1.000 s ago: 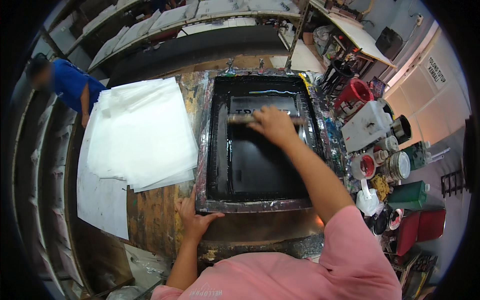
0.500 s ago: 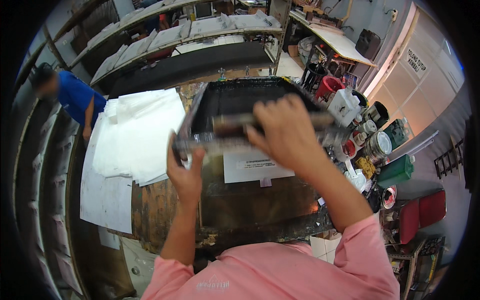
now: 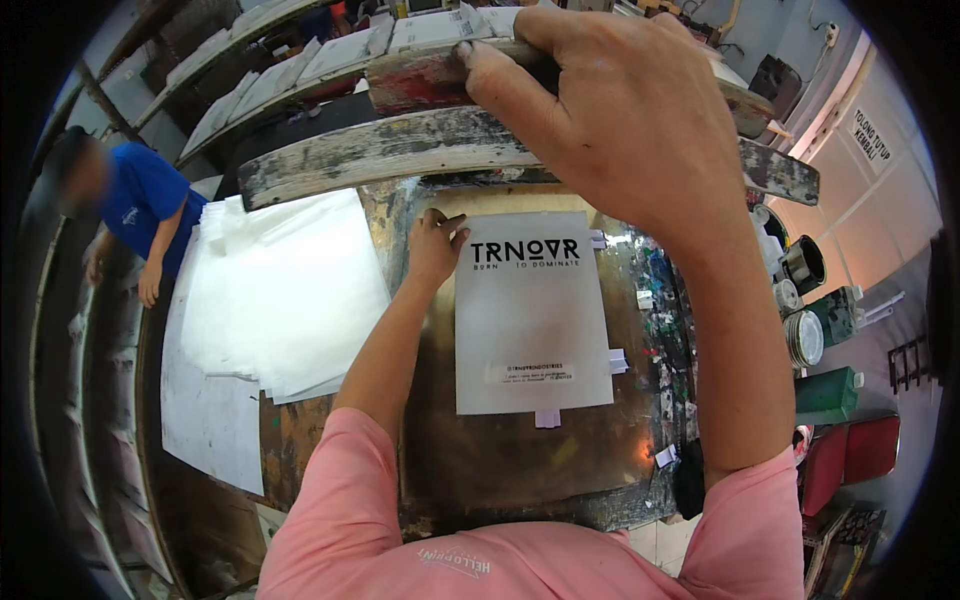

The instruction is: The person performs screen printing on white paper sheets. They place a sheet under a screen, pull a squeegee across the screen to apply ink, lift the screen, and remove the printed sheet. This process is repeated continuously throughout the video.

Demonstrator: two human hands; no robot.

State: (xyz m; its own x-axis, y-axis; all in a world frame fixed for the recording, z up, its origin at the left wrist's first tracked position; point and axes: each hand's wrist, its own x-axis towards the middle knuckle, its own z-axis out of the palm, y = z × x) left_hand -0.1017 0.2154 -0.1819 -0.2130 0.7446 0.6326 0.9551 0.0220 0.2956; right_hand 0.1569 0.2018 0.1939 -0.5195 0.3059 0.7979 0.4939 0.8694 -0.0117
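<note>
Raised close in front of me, my right hand (image 3: pixel 610 110) grips a wooden squeegee (image 3: pixel 420 78) with stained sides. Just below it the wooden edge of a screen printing frame (image 3: pixel 390 150) is tilted up; whether my fingers also hold this frame is hidden. A white sheet (image 3: pixel 530 320) with black print at its top and bottom lies flat on the brown printing board (image 3: pixel 480 460). At the sheet's upper left corner, my left hand (image 3: pixel 437 247) has its thumb and forefinger closed on the edge. Small paper tabs (image 3: pixel 547 418) sit along the sheet's right and lower edges.
A large stack of white sheets (image 3: pixel 280 290) lies left of the board. Cans and a green jerrycan (image 3: pixel 830 396) stand at the right, near a red chair (image 3: pixel 865 450). Racks with sheets (image 3: pixel 345 50) run behind. A person in a blue shirt (image 3: pixel 150 195) stands at the left.
The screen frame has swung up off the board, and the squeegee rose with my right hand. My left hand left the frame's near left corner and reached the printed sheet, which is now uncovered.
</note>
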